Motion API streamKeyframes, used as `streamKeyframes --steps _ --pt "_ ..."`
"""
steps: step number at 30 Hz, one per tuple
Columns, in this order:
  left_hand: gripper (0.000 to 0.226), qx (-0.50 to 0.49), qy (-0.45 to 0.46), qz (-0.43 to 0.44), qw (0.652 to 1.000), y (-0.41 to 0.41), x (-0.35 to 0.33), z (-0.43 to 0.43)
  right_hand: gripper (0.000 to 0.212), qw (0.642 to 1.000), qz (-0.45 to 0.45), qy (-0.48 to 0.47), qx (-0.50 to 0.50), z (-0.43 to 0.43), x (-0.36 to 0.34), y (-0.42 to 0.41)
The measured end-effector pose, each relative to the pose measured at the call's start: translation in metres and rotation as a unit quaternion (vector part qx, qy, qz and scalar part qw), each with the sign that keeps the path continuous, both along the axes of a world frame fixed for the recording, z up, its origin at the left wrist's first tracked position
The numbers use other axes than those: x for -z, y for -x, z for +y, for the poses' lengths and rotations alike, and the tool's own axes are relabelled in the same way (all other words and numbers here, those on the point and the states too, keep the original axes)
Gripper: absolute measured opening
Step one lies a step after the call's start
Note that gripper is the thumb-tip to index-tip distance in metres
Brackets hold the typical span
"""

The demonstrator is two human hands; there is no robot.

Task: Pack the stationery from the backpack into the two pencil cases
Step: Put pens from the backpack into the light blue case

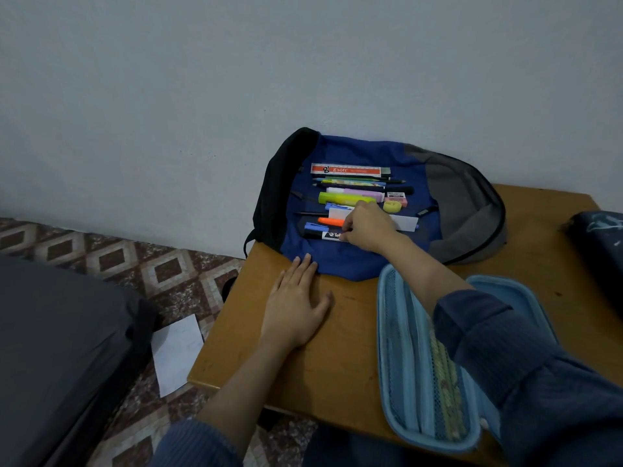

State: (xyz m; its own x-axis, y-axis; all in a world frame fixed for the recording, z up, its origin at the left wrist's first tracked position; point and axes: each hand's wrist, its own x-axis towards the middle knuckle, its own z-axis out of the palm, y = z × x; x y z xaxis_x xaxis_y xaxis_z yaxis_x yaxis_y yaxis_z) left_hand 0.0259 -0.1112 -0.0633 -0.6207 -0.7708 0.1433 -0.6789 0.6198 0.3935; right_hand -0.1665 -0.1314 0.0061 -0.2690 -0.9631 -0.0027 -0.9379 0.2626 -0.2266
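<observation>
- You are working the pick-up step: your right hand (365,227) is reaching onto the backpack (337,262), which is lying flat on the counter (337,358) against the wall.
- Its fingers (348,231) are curling down over the black marker (317,234) in the nearest row and seem to be pinching it at its white label; the marker is lying on the fabric, not yet lifted.
- Your left hand (296,305) is resting flat on the counter with straight fingers, holding nothing, its fingertips touching the backpack's near edge.
- The rest of the stationery is sitting in rows on the backpack: a ruler (347,170) farthest away, pencils, a yellow highlighter (337,198), an eraser (396,198) and an orange pen (328,220) just beside the marker.
- The blue case (404,348) is lying open under your right forearm; the dark case (600,241) is sitting at the counter's right edge, and I cannot tell whether it is open.
- Judging by this, packing is barely beginning.
- The next move is calling for a clean lift of the marker alone, without dragging the orange pen, then a short carry back to the blue case.
</observation>
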Motion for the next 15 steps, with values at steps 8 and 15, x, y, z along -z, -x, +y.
streamKeyframes --steps 8,15 --pt "0.062 -0.001 0.003 0.002 1.0 -0.0002 0.0011 -0.0002 0.028 0.997 -0.042 -0.059 0.017 -0.0063 -0.006 -0.0008" --pt "0.061 -0.002 0.006 0.009 1.0 -0.0005 0.0013 0.0 0.017 0.997 -0.059 0.022 0.033 0.0 -0.0027 -0.003"
